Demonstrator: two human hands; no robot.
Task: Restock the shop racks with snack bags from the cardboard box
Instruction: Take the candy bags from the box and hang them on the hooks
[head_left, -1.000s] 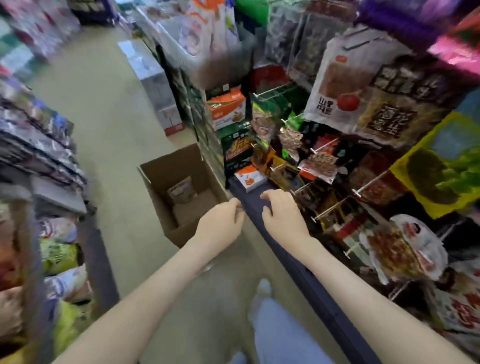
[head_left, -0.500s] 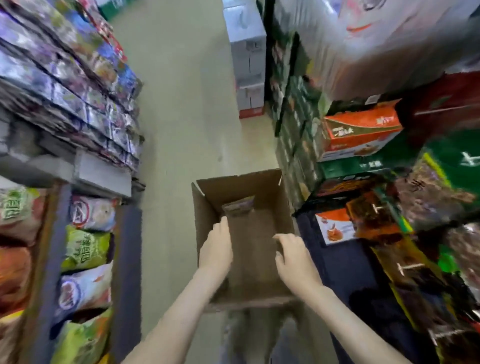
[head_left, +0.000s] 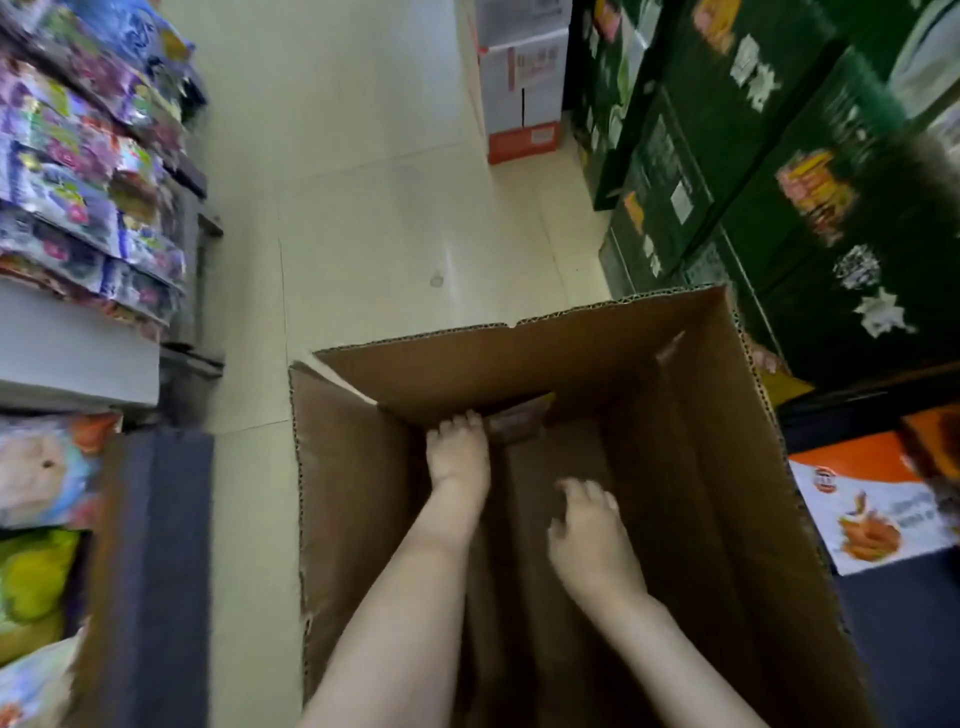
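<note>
An open cardboard box (head_left: 717, 467) stands on the floor below me. A single brown snack bag (head_left: 519, 418) leans against its far inner wall. Both my arms reach down into the box. My left hand (head_left: 458, 449) is at the far wall, fingers stretched out, fingertips touching the bag's left edge. My right hand (head_left: 587, 522) hovers lower and nearer to me over the box floor, fingers loosely spread and holding nothing. The box floor under my arms is dark and blurred.
A rack of hanging snack bags (head_left: 78, 171) lines the left side, with a dark shelf post (head_left: 150, 561) near the box. Stacked green cartons (head_left: 769, 171) and an orange-and-white packet (head_left: 872, 499) are on the right. A white-and-red carton (head_left: 522, 88) stands up the tiled aisle.
My view swung from the right-hand racks down to the box. Both hands dropped from rim height deep into it, and the left hand reached forward to the brown bag.
</note>
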